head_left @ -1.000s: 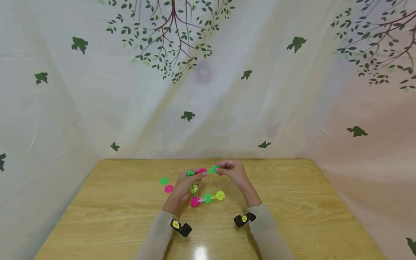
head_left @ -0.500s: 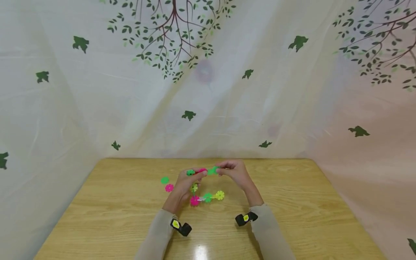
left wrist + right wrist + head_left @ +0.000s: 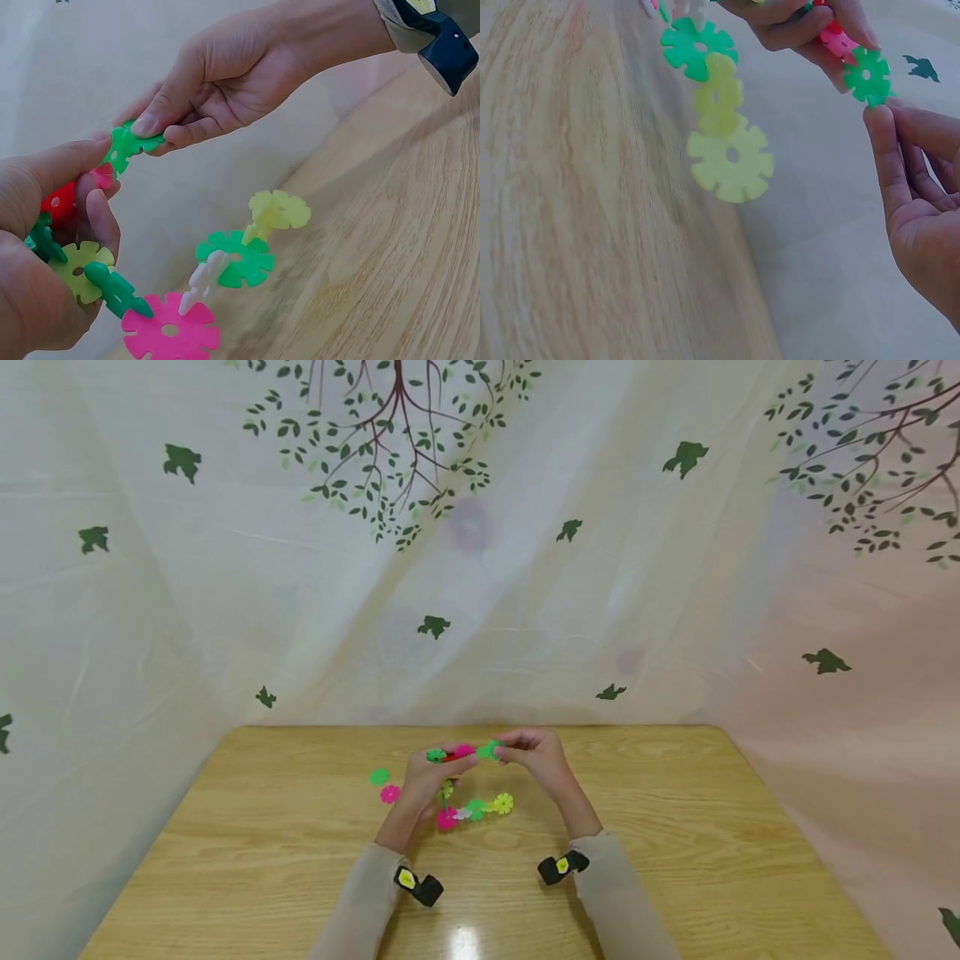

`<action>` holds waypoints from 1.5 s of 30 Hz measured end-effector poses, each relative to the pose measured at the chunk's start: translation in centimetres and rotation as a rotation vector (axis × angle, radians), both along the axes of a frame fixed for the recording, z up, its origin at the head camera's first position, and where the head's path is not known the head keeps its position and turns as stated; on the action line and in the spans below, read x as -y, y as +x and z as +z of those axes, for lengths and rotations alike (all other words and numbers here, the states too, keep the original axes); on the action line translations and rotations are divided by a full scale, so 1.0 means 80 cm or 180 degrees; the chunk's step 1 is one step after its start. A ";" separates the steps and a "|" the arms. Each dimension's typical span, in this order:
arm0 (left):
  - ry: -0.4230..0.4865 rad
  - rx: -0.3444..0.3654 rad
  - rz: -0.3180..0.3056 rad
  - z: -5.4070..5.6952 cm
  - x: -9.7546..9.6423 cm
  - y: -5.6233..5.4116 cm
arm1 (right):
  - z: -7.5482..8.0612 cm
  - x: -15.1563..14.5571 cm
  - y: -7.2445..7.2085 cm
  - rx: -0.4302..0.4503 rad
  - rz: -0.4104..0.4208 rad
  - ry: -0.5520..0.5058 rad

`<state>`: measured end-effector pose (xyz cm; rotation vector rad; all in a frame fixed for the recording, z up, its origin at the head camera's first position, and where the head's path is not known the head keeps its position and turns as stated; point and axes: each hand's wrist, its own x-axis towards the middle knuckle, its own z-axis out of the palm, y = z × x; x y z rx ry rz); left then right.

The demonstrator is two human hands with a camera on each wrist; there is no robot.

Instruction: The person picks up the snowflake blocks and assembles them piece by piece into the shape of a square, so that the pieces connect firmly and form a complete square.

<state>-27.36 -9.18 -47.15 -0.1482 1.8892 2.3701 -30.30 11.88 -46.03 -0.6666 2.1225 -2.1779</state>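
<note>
A chain of notched plastic snowflake discs hangs from my left hand (image 3: 422,783), which grips it between thumb and fingers. Near the grip are a red disc (image 3: 61,201), a pink disc (image 3: 103,175) and a yellow-green disc (image 3: 78,271). Lower down come a larger pink disc (image 3: 150,335), a white disc (image 3: 201,280), a green disc (image 3: 253,267) and a pale yellow end disc (image 3: 504,803). My right hand (image 3: 542,762) pinches a green disc (image 3: 135,142) at the chain's other end. Fingers hide part of the joints there.
On the wooden table (image 3: 285,860), a loose green disc (image 3: 380,776) and a loose pink disc (image 3: 390,794) lie left of my left hand. A pale curtain (image 3: 517,660) with printed leaves and birds stands behind the table's far edge.
The hanging part of the chain has risen slightly and shifted a little left in the head view. Both hands keep their hold, almost in the same place.
</note>
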 end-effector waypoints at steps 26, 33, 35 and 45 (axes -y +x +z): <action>0.0083 0.0132 -0.0220 -0.017 0.011 0.013 | -0.007 0.007 0.008 0.0397 -0.0003 0.0262; 0.0094 0.0165 -0.0514 -0.013 0.024 0.019 | -0.004 0.010 0.010 0.0485 -0.0045 0.0351; -0.0016 0.0109 -0.0580 -0.010 0.029 0.020 | -0.003 0.012 0.009 0.0501 -0.0053 0.0366; -0.0291 0.0071 -0.0768 0.003 0.054 0.026 | 0.000 0.019 0.011 0.0516 0.0083 0.0504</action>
